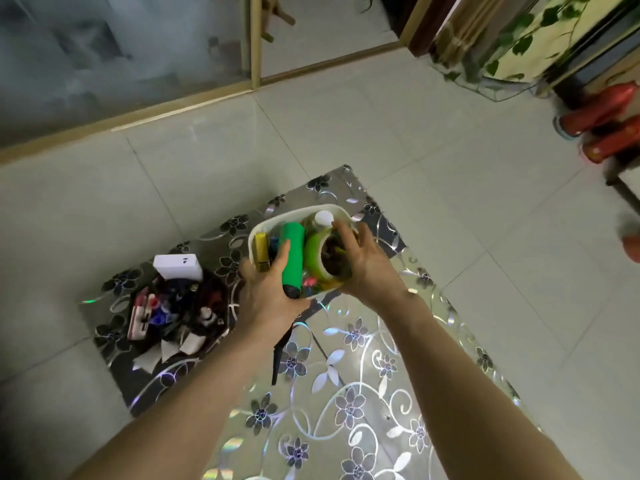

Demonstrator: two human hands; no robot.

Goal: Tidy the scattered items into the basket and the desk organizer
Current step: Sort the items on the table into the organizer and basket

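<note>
Hands (266,292) (363,268) grip rounded white plastic basket (277,216).

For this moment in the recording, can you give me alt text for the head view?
Both hands hold a white basket over a flower-patterned table: the left hand grips its near-left rim, the right hand its right side. Inside lie a green cylinder, a white-capped bottle and a yellow box. A dark desk organizer full of small items sits to the left.

I can read no text anywhere; the white box (178,267) near the table's (349,403) left edge bears only a small dark mark, illegible.
</note>
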